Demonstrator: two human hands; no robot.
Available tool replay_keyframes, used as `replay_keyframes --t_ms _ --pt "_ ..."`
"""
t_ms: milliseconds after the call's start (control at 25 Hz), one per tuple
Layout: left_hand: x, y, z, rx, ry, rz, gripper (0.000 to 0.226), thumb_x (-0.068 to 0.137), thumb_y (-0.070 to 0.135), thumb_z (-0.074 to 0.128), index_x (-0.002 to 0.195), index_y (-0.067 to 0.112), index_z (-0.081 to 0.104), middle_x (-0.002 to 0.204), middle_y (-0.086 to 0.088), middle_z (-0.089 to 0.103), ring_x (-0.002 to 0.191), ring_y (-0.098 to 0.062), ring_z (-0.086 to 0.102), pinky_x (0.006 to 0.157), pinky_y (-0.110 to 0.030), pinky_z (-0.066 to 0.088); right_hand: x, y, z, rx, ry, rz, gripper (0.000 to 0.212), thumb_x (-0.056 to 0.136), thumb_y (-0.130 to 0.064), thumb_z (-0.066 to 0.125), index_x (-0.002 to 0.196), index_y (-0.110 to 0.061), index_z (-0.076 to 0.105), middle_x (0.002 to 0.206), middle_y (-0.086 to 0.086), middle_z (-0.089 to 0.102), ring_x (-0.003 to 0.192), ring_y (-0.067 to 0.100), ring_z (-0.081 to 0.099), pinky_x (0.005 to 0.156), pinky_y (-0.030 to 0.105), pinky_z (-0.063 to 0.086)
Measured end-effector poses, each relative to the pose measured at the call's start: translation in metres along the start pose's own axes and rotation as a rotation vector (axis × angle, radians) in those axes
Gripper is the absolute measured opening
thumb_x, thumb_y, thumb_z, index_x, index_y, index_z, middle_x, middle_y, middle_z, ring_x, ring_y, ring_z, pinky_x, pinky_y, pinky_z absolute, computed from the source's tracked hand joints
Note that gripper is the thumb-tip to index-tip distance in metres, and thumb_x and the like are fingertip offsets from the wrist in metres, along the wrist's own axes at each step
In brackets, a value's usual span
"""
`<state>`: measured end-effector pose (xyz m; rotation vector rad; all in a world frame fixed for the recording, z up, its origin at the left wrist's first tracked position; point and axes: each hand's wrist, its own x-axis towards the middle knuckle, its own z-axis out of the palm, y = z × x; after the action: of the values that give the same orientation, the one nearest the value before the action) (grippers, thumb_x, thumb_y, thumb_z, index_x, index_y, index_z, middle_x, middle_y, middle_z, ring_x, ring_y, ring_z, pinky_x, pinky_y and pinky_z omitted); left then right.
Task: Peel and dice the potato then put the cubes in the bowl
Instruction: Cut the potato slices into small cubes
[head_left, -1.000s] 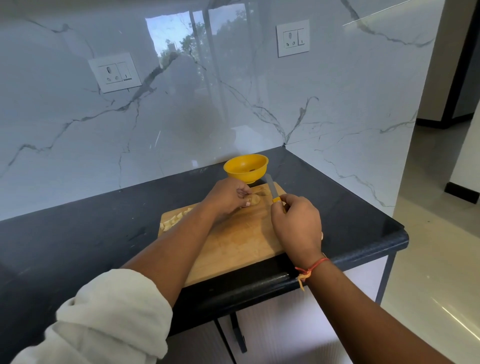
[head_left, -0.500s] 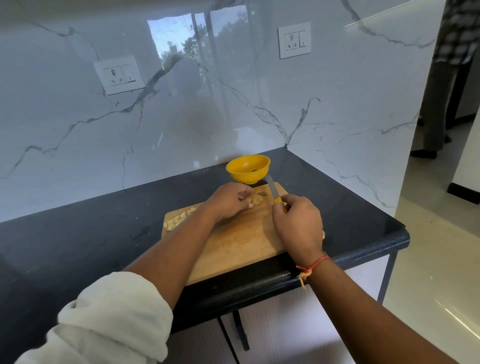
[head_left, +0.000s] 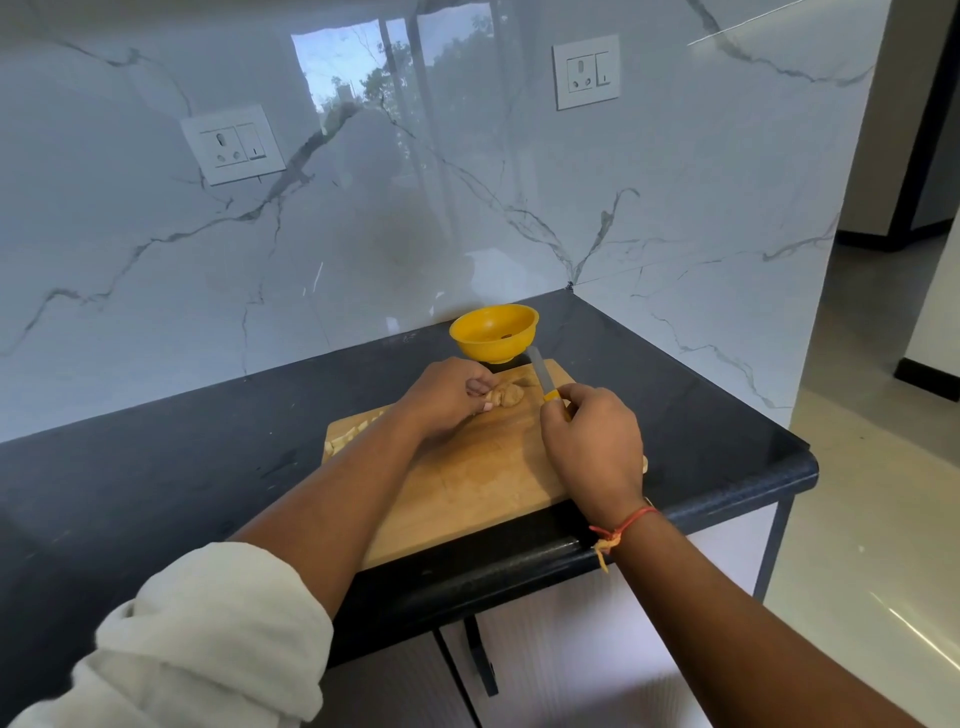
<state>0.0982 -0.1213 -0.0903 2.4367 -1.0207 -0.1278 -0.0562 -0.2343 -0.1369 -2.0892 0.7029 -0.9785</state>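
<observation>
A wooden cutting board (head_left: 467, 483) lies on the black counter. My left hand (head_left: 447, 395) holds a piece of peeled potato (head_left: 511, 397) down on the far part of the board with its fingertips. My right hand (head_left: 592, 441) grips a knife (head_left: 540, 374) by its yellow handle, the blade pointing away toward the yellow bowl (head_left: 493, 332). The blade is just right of the potato piece. Several pale potato strips (head_left: 345, 439) lie at the board's left far corner.
The black counter (head_left: 182, 467) ends at a rounded front edge and a right-hand corner. A marble wall with two sockets (head_left: 234, 143) stands right behind the bowl. Open floor lies to the right.
Both hands stay in nearly the same place on the board. A person seen in the doorway half a second ago is gone from view.
</observation>
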Motion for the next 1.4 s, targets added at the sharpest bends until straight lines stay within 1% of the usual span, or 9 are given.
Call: replay_keyframes --t_ms 160,320,440,520,680,880,1120,1240,1400 --pt "-0.005 0.002 0.000 0.047 0.048 -0.021 0.030 0.092 0.012 0.071 0.121 0.018 0.071 0.112 0.002 0.073 0.102 -0.011 0.065 0.091 -0.026 0.051 -0.001 -0.001 0.000 0.005 -0.008 0.003 0.029 0.093 -0.032 0.050 0.103 -0.019 0.074 0.084 0.000 0.065 0.062 0.012 0.059 0.056 0.035 0.057" --pt "-0.017 0.005 0.000 0.168 0.041 0.000 0.022 0.095 0.013 0.066 0.116 0.017 0.070 0.109 0.002 0.068 0.099 -0.012 0.062 0.088 -0.030 0.052 -0.001 -0.002 -0.002 0.002 -0.009 0.003 0.030 0.093 -0.032 0.050 0.105 -0.019 0.074 0.082 -0.001 0.065 0.062 0.012 0.059 0.055 0.034 0.056" --pt "-0.030 0.001 -0.003 0.319 0.035 0.042 0.012 0.096 0.013 0.060 0.091 0.019 0.069 0.092 0.001 0.067 0.087 -0.018 0.063 0.081 -0.038 0.055 -0.002 -0.003 -0.005 0.003 -0.015 -0.006 0.029 0.093 -0.031 0.051 0.105 -0.019 0.074 0.080 0.000 0.065 0.060 0.012 0.058 0.051 0.030 0.053" --pt "-0.041 -0.007 -0.005 0.373 0.042 0.043 0.012 0.096 0.014 0.059 0.090 0.017 0.069 0.089 0.001 0.066 0.083 -0.016 0.061 0.080 -0.042 0.055 -0.003 -0.003 -0.006 0.003 -0.020 -0.015 0.028 0.093 -0.030 0.051 0.104 -0.019 0.074 0.077 0.000 0.064 0.059 0.012 0.058 0.049 0.028 0.051" --pt "-0.057 -0.017 -0.014 0.268 0.055 0.022 0.007 0.099 0.020 0.057 0.099 0.022 0.063 0.094 0.004 0.067 0.086 -0.011 0.061 0.080 -0.036 0.054 -0.005 -0.006 -0.006 -0.026 -0.054 -0.071 0.025 0.095 -0.029 0.052 0.101 -0.019 0.074 0.071 -0.002 0.062 0.056 0.012 0.056 0.047 0.026 0.045" --pt "-0.056 -0.016 -0.022 0.112 0.102 -0.068 0.008 0.098 0.022 0.061 0.106 0.024 0.062 0.103 0.006 0.070 0.095 -0.011 0.063 0.084 -0.032 0.051 -0.006 -0.006 -0.004 -0.082 -0.070 -0.113 0.025 0.094 -0.032 0.052 0.093 -0.020 0.074 0.071 -0.003 0.059 0.058 0.012 0.055 0.048 0.029 0.048" --pt "-0.072 -0.002 -0.011 -0.023 0.260 -0.076 0.008 0.094 0.025 0.067 0.100 0.025 0.072 0.093 0.012 0.069 0.086 -0.001 0.061 0.071 -0.017 0.045 -0.005 -0.002 0.000 -0.117 -0.078 -0.152 0.025 0.093 -0.033 0.051 0.090 -0.021 0.072 0.074 -0.002 0.058 0.060 0.012 0.054 0.049 0.027 0.045" --pt "-0.080 0.007 0.016 0.082 0.338 -0.050 0.009 0.091 0.024 0.070 0.095 0.020 0.077 0.090 0.006 0.072 0.083 -0.008 0.063 0.075 -0.027 0.052 -0.006 -0.004 -0.001 -0.144 -0.081 -0.190 0.026 0.094 -0.032 0.051 0.095 -0.020 0.074 0.076 0.000 0.057 0.063 0.013 0.052 0.049 0.025 0.041" --pt "-0.069 0.007 0.029 0.086 0.426 -0.076 0.010 0.092 0.019 0.065 0.084 0.020 0.072 0.088 -0.002 0.073 0.084 -0.018 0.065 0.077 -0.038 0.054 -0.013 -0.009 -0.008 -0.146 -0.107 -0.278 0.031 0.095 -0.032 0.056 0.119 -0.023 0.072 0.086 0.002 0.058 0.070 0.015 0.055 0.056 0.029 0.047"
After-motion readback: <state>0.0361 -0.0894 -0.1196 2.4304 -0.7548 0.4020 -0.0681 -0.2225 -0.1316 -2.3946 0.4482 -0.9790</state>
